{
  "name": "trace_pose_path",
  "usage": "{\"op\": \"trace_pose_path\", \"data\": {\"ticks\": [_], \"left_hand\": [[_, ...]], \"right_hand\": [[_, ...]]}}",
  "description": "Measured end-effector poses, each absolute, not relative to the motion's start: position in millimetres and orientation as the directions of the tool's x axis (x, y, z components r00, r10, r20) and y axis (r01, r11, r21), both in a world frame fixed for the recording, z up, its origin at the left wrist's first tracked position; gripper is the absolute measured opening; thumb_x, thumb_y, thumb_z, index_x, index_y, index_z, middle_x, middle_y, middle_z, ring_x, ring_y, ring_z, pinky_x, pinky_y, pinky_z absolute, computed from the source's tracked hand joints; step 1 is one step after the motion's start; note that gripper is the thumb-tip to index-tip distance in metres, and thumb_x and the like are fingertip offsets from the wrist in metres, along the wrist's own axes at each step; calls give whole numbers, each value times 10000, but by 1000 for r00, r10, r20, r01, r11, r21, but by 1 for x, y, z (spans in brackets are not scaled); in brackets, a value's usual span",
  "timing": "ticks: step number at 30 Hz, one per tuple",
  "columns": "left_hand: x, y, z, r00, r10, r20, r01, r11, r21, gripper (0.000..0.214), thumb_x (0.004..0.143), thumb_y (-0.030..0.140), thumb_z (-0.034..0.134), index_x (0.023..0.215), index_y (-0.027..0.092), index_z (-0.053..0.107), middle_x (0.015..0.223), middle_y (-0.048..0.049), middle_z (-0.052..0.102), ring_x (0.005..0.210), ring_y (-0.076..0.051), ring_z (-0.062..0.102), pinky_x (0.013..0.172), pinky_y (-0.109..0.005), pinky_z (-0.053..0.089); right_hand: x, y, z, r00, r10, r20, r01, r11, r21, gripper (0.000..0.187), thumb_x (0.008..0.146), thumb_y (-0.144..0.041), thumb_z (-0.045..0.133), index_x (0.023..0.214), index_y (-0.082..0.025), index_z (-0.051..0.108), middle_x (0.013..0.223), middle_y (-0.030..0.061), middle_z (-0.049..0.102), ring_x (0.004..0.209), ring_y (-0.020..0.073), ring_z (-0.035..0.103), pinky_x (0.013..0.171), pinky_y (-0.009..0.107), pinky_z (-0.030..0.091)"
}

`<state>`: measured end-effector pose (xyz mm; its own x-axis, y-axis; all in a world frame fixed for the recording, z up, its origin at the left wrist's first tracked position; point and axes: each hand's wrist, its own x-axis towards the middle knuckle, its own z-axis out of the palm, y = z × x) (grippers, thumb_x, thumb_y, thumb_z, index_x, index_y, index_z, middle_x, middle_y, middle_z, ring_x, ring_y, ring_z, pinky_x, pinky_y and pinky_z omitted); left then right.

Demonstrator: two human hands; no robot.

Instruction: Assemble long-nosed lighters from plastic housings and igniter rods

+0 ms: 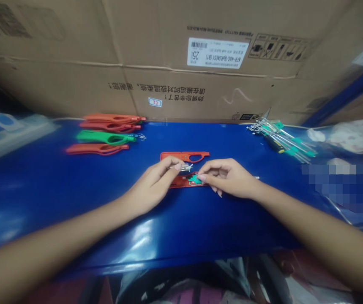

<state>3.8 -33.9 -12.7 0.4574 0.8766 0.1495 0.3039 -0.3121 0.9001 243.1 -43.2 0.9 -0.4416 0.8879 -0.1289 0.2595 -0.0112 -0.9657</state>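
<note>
Between my hands an orange lighter casing half [176, 182] lies on the blue table, partly hidden by my fingers. My left hand [156, 180] is closed in a pinch on a small clear part with a whitish tip [186, 167], held just above that casing. A green trigger piece [195, 180] sits over the casing's right part, and the thumb and fingertips of my right hand [228, 177] are closed on it. Just behind my hands rests another orange casing half [184, 156] with an oval finger opening. A short metal end shows past my right wrist.
Several orange lighter bodies [105, 148] and a green lighter body [102, 137] lie at the back left. Metal rods with green pieces [290, 139] and a yellow-black screwdriver [274, 145] are piled at the back right. A large cardboard box [156, 50] stands along the table's [105, 228] back edge.
</note>
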Motion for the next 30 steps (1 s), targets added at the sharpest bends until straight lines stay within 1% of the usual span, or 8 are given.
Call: {"op": "trace_pose_path", "data": {"ticks": [3, 6, 8, 11, 13, 17, 22, 30], "left_hand": [[4, -34, -10, 473, 868, 148, 340, -335, 878, 270, 1010, 430, 495, 1088, 200, 612, 979, -27, 683, 842, -161, 624, 759, -279, 491], [5, -33, -10, 489, 853, 180, 331, -372, 867, 262, 1010, 422, 503, 1023, 189, 622, 941, -22, 691, 826, -156, 634, 753, -272, 488], [6, -31, -9, 502, 840, 205, 317, -400, 860, 262, 1009, 405, 509, 984, 185, 650, 939, -28, 707, 840, -162, 650, 770, -276, 494], [6, -30, -10, 508, 829, 234, 303, -426, 852, 250, 996, 388, 540, 1011, 188, 689, 990, -44, 734, 897, -184, 673, 830, -297, 511], [6, -30, -10, 512, 824, 243, 305, -438, 846, 246, 987, 383, 558, 1023, 192, 708, 1017, -51, 744, 922, -194, 682, 850, -304, 517], [5, -30, -12, 520, 819, 243, 320, -450, 834, 241, 978, 369, 578, 1032, 192, 734, 1040, -54, 750, 919, -189, 689, 820, -291, 521], [5, -30, -14, 503, 827, 251, 327, -451, 831, 261, 969, 379, 590, 1041, 183, 746, 1032, -65, 758, 885, -188, 691, 784, -289, 525], [5, -32, -15, 500, 834, 234, 308, -424, 852, 259, 958, 388, 615, 1026, 183, 759, 1005, -57, 761, 802, -167, 682, 712, -271, 513]], "right_hand": [[243, -43, 1, -439, 890, -124, 281, 5, -960, 338, 836, -466, 732, 906, -140, 681, 585, -38, 547, 481, 82, 522, 384, 183, 475], [243, -43, 2, -432, 896, -102, 288, 30, -957, 340, 846, -479, 715, 893, -143, 683, 625, -32, 552, 471, 78, 507, 380, 197, 458], [243, -43, 3, -433, 898, -82, 282, 48, -958, 331, 856, -474, 705, 874, -145, 676, 636, -34, 553, 440, 64, 478, 373, 199, 412], [242, -42, 4, -425, 903, -58, 272, 66, -960, 315, 852, -460, 711, 845, -148, 666, 598, -44, 534, 432, 51, 425, 383, 199, 329], [241, -42, 3, -414, 910, -35, 263, 82, -961, 315, 829, -455, 734, 824, -147, 668, 603, -37, 539, 480, 58, 428, 427, 204, 331], [241, -40, 1, -399, 917, -9, 245, 97, -965, 300, 814, -434, 747, 819, -143, 676, 663, -12, 576, 567, 73, 473, 519, 220, 381], [242, -42, 2, -401, 914, -53, 254, 56, -966, 295, 839, -437, 730, 850, -152, 658, 574, -50, 532, 437, 51, 423, 396, 198, 313], [244, -41, 0, -401, 912, -81, 252, 24, -967, 312, 855, -455, 716, 880, -151, 652, 567, -59, 530, 382, 52, 446, 342, 181, 357]]}}
